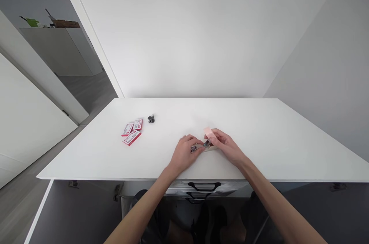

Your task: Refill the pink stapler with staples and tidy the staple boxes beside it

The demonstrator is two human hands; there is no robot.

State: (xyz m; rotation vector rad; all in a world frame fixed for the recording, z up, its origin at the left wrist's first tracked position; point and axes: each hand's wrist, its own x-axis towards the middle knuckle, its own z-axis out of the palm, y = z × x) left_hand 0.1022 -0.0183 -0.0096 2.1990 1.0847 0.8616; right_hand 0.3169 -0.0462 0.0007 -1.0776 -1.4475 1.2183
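Observation:
My left hand (184,152) rests on the white tabletop with its fingers curled round a small silver-and-dark patterned piece (193,148). Its fingertips reach a second small shiny piece (206,143), which lies between my two hands. My right hand (226,146) is closed, pinching a pale pink strip (209,133) that stands up above the fingers. Below the fingers a cream-coloured flat piece (212,148) shows in part. Exactly what the small shiny pieces are, I cannot make out.
Left on the white tabletop (273,140) lie three red-and-white small boxes (132,137). A black clip-like object (151,118) is beside them. A wall (201,44) rises behind the table. Drawers with black handles (204,187) are below the front edge.

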